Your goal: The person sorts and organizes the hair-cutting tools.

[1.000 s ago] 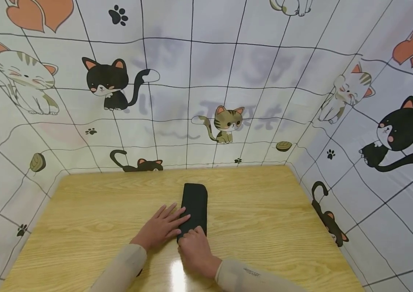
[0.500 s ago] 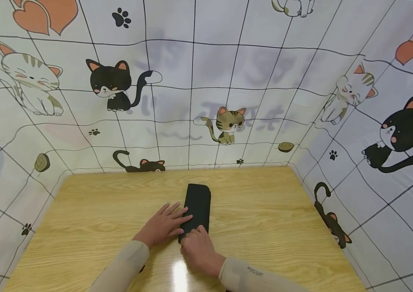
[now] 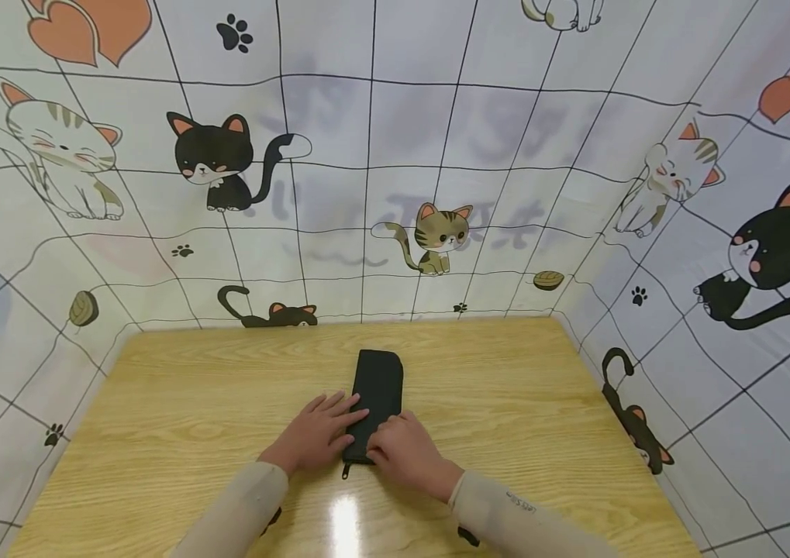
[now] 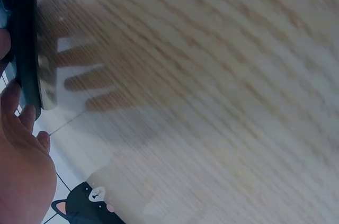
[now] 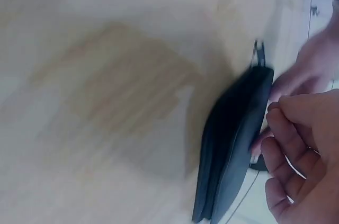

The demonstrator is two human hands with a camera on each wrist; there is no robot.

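A slim black zip pouch [image 3: 379, 380] lies lengthwise on the wooden table. My left hand [image 3: 318, 434] rests spread along its left side, fingertips over the top face. Over the pouch's near right part is my right hand [image 3: 408, 456], its fingers loosely bent. Seen from the right wrist, the thumb tip meets the index fingertip beside the pouch [image 5: 233, 139], and nothing shows between them. A small zipper pull [image 3: 346, 470] sticks out free at the near left corner. Along the pouch's side, two edges stand slightly parted with a dark gap.
The table [image 3: 192, 411] is light wood with a bright reflection near its front. A white cloth [image 3: 325, 194] printed with cats and grid lines hangs behind it and on both sides. Small dark pieces show under both sleeves [image 3: 527, 519].
My right hand has moved right, away from the pouch's near left corner, uncovering the zipper pull. The left hand stays on the pouch. The head view has shifted slightly.
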